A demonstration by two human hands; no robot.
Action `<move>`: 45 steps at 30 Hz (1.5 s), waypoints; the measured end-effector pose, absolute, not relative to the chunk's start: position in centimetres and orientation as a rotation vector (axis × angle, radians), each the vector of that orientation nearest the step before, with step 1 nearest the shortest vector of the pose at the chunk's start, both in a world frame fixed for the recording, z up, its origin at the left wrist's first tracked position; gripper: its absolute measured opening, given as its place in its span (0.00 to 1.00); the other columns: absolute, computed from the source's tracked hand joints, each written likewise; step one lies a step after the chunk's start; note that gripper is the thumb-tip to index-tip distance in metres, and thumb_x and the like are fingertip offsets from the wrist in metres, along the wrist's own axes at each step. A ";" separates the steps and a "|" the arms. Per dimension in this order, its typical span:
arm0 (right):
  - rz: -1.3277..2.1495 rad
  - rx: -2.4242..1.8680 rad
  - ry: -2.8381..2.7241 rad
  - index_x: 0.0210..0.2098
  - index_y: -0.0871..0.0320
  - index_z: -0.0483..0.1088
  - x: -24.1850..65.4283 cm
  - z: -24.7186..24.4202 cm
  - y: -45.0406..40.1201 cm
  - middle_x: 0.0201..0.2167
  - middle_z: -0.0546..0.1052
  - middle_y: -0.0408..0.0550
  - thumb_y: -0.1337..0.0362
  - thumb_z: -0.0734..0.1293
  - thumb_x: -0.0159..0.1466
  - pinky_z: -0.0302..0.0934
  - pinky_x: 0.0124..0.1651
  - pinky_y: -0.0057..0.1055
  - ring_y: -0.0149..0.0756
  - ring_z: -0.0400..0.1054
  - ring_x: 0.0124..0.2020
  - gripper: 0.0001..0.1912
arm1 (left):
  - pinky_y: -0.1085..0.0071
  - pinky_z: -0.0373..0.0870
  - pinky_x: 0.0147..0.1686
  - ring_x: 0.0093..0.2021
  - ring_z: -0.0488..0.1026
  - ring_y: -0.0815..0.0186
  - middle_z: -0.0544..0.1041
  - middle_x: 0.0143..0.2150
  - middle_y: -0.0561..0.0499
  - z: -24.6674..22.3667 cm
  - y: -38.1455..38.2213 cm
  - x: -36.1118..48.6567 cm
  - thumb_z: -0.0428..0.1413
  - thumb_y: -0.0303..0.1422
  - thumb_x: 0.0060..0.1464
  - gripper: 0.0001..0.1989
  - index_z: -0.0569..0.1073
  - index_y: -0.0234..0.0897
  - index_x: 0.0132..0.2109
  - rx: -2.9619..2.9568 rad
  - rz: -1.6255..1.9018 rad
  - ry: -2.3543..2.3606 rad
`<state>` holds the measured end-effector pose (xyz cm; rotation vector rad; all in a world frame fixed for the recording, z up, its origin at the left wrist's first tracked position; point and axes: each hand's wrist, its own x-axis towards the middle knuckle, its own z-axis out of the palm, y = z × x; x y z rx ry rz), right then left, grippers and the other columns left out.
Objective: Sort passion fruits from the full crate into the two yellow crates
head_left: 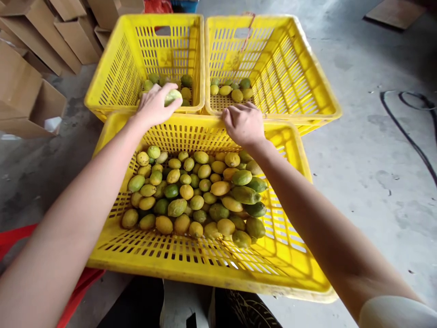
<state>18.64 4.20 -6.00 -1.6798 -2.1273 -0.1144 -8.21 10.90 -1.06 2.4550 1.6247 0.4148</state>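
Note:
A large yellow crate point(211, 273) in front of me holds many yellow and green lemons point(186, 192). Behind it stand a back left crate point(119, 68) and a back right crate point(293, 59), each with some lemons at the bottom. My left hand point(156, 104) is over the front edge of the back left crate, fingers wrapped round a pale green lemon point(173, 97). My right hand point(244, 123) rests closed on the rims where the front and back right crates meet; its fingertips are bent over and whatever they grip is hidden.
Open cardboard boxes point(30, 95) stand at the left. Part of a red stool point(80, 287) shows at the lower left. A black cable point(409, 136) lies on the grey floor at the right, and a flat brown piece point(394, 13) is at the top right.

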 end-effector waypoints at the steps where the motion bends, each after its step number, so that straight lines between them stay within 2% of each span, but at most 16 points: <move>1: -0.118 -1.673 -2.143 0.48 0.60 0.73 18.7 -6.1 4.2 0.41 0.78 0.59 0.53 0.45 0.76 0.62 0.57 0.50 0.49 0.71 0.46 0.30 | 0.50 0.64 0.60 0.61 0.69 0.45 0.74 0.59 0.42 -1.3 10.7 -8.1 0.44 0.55 0.66 0.29 0.73 0.45 0.63 2.481 0.395 1.617; 5: -0.146 -1.677 -2.153 0.43 0.60 0.73 18.9 -6.4 4.0 0.38 0.77 0.59 0.47 0.42 0.76 0.62 0.55 0.50 0.51 0.70 0.45 0.34 | 0.52 0.64 0.59 0.59 0.71 0.47 0.74 0.59 0.40 -2.0 9.7 -7.7 0.41 0.53 0.69 0.30 0.79 0.39 0.52 2.561 0.300 1.594; 9: -0.184 -1.676 -2.175 0.41 0.60 0.72 19.1 -6.5 3.9 0.36 0.76 0.59 0.39 0.45 0.73 0.63 0.52 0.48 0.51 0.69 0.44 0.37 | 0.55 0.64 0.59 0.59 0.70 0.49 0.78 0.51 0.40 -2.1 9.3 -7.8 0.42 0.55 0.68 0.30 0.77 0.37 0.54 2.558 0.241 1.644; 13: -0.190 -1.644 -2.191 0.41 0.60 0.72 19.6 -6.6 4.1 0.34 0.76 0.59 0.33 0.48 0.70 0.64 0.50 0.47 0.52 0.68 0.43 0.39 | 0.57 0.63 0.58 0.59 0.70 0.48 0.77 0.50 0.40 -1.9 9.2 -8.1 0.47 0.58 0.64 0.32 0.77 0.36 0.54 2.571 0.176 1.690; 18: -0.138 -1.654 -2.235 0.39 0.59 0.73 19.9 -6.2 4.5 0.35 0.77 0.58 0.34 0.48 0.71 0.61 0.51 0.48 0.50 0.68 0.41 0.38 | 0.57 0.63 0.56 0.58 0.70 0.46 0.76 0.48 0.41 -1.4 9.3 -8.2 0.49 0.60 0.62 0.32 0.78 0.38 0.52 2.542 0.073 1.762; 28: -0.091 -1.653 -2.256 0.35 0.58 0.72 19.6 -5.3 4.4 0.36 0.78 0.58 0.34 0.47 0.71 0.62 0.52 0.46 0.49 0.69 0.41 0.38 | 0.55 0.61 0.58 0.60 0.69 0.43 0.77 0.49 0.39 -0.8 9.0 -7.7 0.48 0.59 0.64 0.32 0.77 0.37 0.52 2.508 0.005 1.793; 38: -0.094 -1.615 -2.153 0.35 0.58 0.71 19.6 -6.3 4.9 0.32 0.76 0.55 0.40 0.55 0.71 0.65 0.50 0.47 0.50 0.69 0.42 0.29 | 0.56 0.63 0.60 0.59 0.71 0.46 0.77 0.48 0.38 -1.9 9.1 -8.2 0.48 0.57 0.64 0.29 0.76 0.36 0.51 2.554 0.217 1.673; 45: 0.005 -1.635 -2.203 0.37 0.59 0.71 19.0 -5.8 5.1 0.35 0.76 0.58 0.47 0.58 0.71 0.63 0.52 0.51 0.52 0.67 0.44 0.23 | 0.55 0.61 0.62 0.62 0.68 0.45 0.76 0.51 0.36 -2.2 9.5 -8.0 0.45 0.57 0.67 0.30 0.74 0.34 0.53 2.579 0.186 1.597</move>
